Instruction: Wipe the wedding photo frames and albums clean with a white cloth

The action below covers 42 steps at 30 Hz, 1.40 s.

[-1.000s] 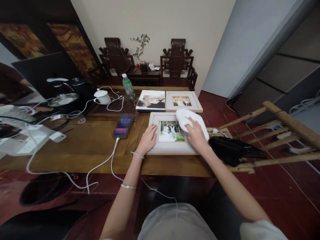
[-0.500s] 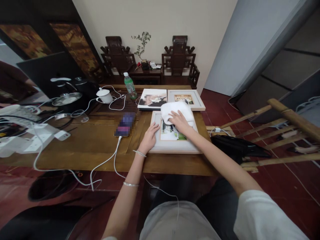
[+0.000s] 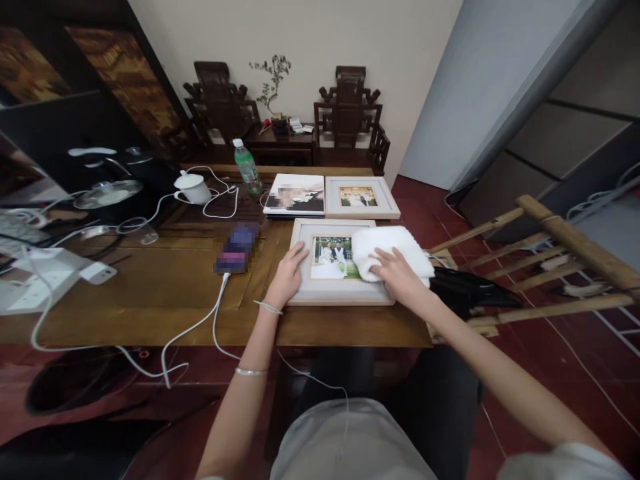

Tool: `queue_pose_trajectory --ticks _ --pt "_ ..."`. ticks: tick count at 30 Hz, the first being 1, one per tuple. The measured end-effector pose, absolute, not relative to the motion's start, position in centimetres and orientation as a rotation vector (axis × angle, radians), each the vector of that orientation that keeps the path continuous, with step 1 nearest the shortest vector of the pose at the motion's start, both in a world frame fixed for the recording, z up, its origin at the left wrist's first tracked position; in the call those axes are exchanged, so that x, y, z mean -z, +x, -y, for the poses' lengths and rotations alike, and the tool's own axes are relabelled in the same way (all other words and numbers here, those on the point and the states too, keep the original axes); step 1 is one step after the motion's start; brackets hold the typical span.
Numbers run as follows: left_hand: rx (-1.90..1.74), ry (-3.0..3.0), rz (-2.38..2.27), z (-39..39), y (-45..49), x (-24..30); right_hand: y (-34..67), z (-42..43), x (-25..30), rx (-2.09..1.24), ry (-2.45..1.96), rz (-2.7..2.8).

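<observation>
A light wooden picture frame [image 3: 310, 292] lies flat near the table's front edge, with a wide pale border around a photo [image 3: 333, 257] of two people outdoors. My left hand [image 3: 289, 272] grips its left side, fingers over the border. On the frame's right half, my right hand [image 3: 397, 272] is closed on a folded white towel [image 3: 400, 243], pressing it down. The towel covers the photo's right edge and hangs past the frame's right side.
Behind lie a second frame [image 3: 387, 207] and a white-edged picture panel [image 3: 295, 179]. Left of them are a green bottle [image 3: 247, 167], a lidded white cup [image 3: 194, 190] and a plugged-in phone [image 3: 237, 248]. Cables and a power strip [image 3: 37, 283] lie far left; a bamboo chair [image 3: 565, 230] stands right.
My right hand has moved the towel from the frame's upper part to the right and nearer me, uncovering the photo. My left hand stays on the frame's left side. The view has shifted slightly right.
</observation>
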<state>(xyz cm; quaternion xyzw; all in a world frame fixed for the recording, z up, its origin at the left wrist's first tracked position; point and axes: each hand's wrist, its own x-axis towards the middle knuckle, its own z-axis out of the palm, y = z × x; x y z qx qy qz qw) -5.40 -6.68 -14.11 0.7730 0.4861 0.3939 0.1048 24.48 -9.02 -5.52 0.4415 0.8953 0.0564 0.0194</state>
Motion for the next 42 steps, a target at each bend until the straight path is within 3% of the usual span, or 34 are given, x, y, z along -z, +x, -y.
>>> queue_pose_trajectory --ticks 6,18,24,32,38,42 --pt "-1.016 2.290 -1.470 6.9 -5.1 13.8 25.1 13.8 4.7 0.077 1.376 -2.830" --pt "-0.999 2.356 -1.521 7.1 -5.1 13.9 23.2 3.0 5.8 -0.118 1.544 -2.785" --pt "-0.973 2.350 -1.552 6.9 -5.0 14.2 23.8 9.1 6.1 -0.106 1.414 -2.810" --pt "-0.994 2.380 -1.545 7.2 -4.8 13.8 23.2 15.8 3.8 0.190 1.285 -2.844" --pt "-1.053 2.328 -1.491 6.9 -5.1 14.2 21.6 10.3 5.6 0.090 1.393 -2.867" --pt "-1.087 2.305 -1.458 6.8 -5.2 14.4 20.3 4.1 5.7 -0.160 1.584 -2.889"
